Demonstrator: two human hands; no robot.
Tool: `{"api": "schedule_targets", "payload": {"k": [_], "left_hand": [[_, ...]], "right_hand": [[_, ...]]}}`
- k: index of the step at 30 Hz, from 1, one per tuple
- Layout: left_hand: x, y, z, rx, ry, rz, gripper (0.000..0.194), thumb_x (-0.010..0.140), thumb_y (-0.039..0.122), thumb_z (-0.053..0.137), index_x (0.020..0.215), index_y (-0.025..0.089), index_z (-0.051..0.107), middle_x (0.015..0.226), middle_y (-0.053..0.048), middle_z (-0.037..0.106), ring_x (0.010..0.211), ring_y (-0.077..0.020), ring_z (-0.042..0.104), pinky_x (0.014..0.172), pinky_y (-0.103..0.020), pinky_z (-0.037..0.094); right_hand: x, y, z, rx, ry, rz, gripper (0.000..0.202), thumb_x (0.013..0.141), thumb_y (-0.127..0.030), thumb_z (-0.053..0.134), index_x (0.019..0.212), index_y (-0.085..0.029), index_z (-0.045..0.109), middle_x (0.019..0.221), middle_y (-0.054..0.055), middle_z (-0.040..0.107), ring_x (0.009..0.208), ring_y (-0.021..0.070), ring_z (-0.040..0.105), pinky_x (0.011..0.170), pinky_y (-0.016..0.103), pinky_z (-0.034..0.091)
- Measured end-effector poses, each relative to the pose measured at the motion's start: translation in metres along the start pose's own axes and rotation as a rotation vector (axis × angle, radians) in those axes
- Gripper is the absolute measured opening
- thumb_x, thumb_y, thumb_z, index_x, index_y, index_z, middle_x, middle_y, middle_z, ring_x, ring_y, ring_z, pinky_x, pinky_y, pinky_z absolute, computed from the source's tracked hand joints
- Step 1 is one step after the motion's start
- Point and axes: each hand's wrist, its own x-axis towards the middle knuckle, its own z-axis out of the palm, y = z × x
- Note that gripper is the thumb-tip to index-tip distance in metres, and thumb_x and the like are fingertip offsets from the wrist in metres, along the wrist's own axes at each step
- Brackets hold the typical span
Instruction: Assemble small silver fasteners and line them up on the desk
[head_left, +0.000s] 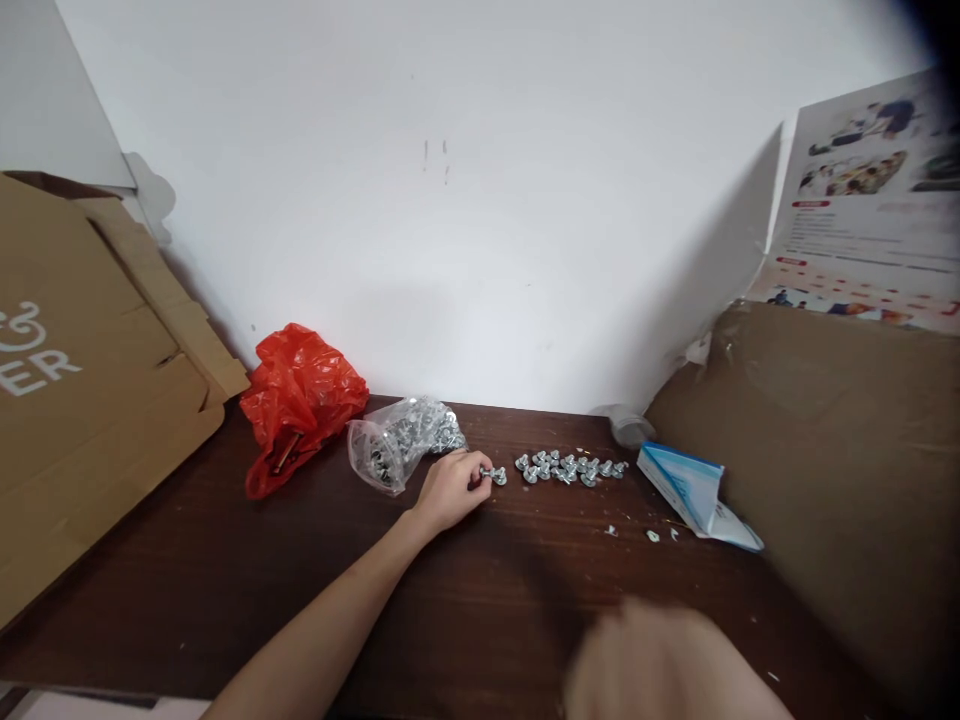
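Observation:
My left hand point(454, 490) rests on the dark wooden table point(465, 620), its fingers pinched on a small metal part point(486, 472). Another silvery metal part point(499, 477) lies right beside the fingertips. Farther right, several similar metal parts point(570, 468) form a loose double row. Behind my left hand, a clear plastic bag point(409, 435) full of metal pieces lies with its mouth to the left. My right hand point(645, 660) is low at the front, smeared by motion, so its fingers cannot be made out.
A crumpled red bag point(304, 395) lies at the back left, near a cardboard box point(97, 380). At the right are a blue and white packet point(694, 490), small white scraps point(652, 536), a clear plastic piece point(628, 428) and a large brown box point(840, 440). The white wall stands behind.

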Motion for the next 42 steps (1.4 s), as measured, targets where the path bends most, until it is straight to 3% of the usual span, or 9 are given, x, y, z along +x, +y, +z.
{"api": "schedule_targets", "payload": {"k": [3, 4, 5, 8, 13, 23, 42], "left_hand": [[0.001, -0.001, 0.0, 0.016, 0.033, 0.002, 0.01, 0.075, 0.016, 0.055, 0.082, 0.019, 0.062, 0.066, 0.002, 0.054, 0.065, -0.0131, 0.05, 0.062, -0.023, 0.038], [0.001, -0.001, 0.0, 0.022, 0.046, 0.005, 0.009, 0.075, 0.015, 0.055, 0.081, 0.019, 0.062, 0.065, 0.002, 0.053, 0.064, -0.0133, 0.05, 0.062, -0.023, 0.038], [0.001, -0.002, 0.0, 0.025, 0.061, 0.006, 0.01, 0.075, 0.014, 0.055, 0.08, 0.019, 0.062, 0.063, 0.002, 0.052, 0.064, -0.0134, 0.049, 0.062, -0.023, 0.038], [0.002, -0.002, 0.0, 0.019, 0.099, 0.004, 0.012, 0.075, 0.012, 0.053, 0.081, 0.019, 0.061, 0.062, 0.002, 0.05, 0.064, -0.0129, 0.049, 0.063, -0.023, 0.039], [0.004, -0.002, 0.002, 0.031, 0.133, -0.002, 0.009, 0.076, 0.014, 0.053, 0.08, 0.019, 0.059, 0.063, 0.002, 0.049, 0.064, -0.0123, 0.048, 0.062, -0.023, 0.038], [0.005, -0.004, 0.003, -0.021, 0.13, 0.015, 0.01, 0.075, 0.012, 0.053, 0.079, 0.018, 0.059, 0.063, 0.003, 0.047, 0.063, -0.012, 0.046, 0.061, -0.023, 0.037], [0.002, -0.001, 0.003, -0.006, 0.107, 0.025, 0.01, 0.077, 0.013, 0.052, 0.081, 0.018, 0.06, 0.061, 0.004, 0.045, 0.063, -0.0117, 0.046, 0.062, -0.023, 0.037]], "right_hand": [[0.072, -0.057, -0.018, -0.172, 0.254, -0.17, 0.031, 0.083, -0.048, 0.054, 0.103, -0.026, 0.064, 0.071, 0.002, 0.065, 0.069, 0.0175, 0.06, 0.063, 0.028, 0.048], [0.092, -0.065, -0.022, -0.295, 0.441, -0.243, 0.031, 0.085, -0.046, 0.053, 0.101, -0.022, 0.064, 0.069, 0.002, 0.063, 0.065, 0.0162, 0.058, 0.062, 0.028, 0.046], [0.107, -0.067, -0.026, -0.43, 0.579, -0.285, 0.03, 0.086, -0.044, 0.051, 0.097, -0.019, 0.064, 0.067, 0.001, 0.061, 0.061, 0.0155, 0.055, 0.06, 0.027, 0.044], [0.128, -0.045, -0.035, -0.722, 0.704, -0.311, 0.027, 0.089, -0.037, 0.047, 0.094, -0.017, 0.064, 0.068, 0.002, 0.061, 0.06, 0.0157, 0.054, 0.062, 0.028, 0.043], [0.125, -0.01, -0.04, -0.896, 0.624, -0.279, 0.021, 0.089, -0.032, 0.047, 0.092, -0.019, 0.063, 0.074, 0.003, 0.064, 0.064, 0.017, 0.057, 0.065, 0.028, 0.043], [0.123, -0.017, -0.039, -0.912, 0.542, -0.322, 0.016, 0.087, -0.022, 0.05, 0.097, -0.02, 0.063, 0.083, 0.003, 0.065, 0.077, 0.0184, 0.06, 0.071, 0.029, 0.046], [0.122, -0.014, -0.041, -0.891, 0.532, -0.243, 0.022, 0.091, -0.034, 0.046, 0.086, -0.019, 0.061, 0.078, 0.003, 0.065, 0.072, 0.0185, 0.06, 0.069, 0.029, 0.044]]}}
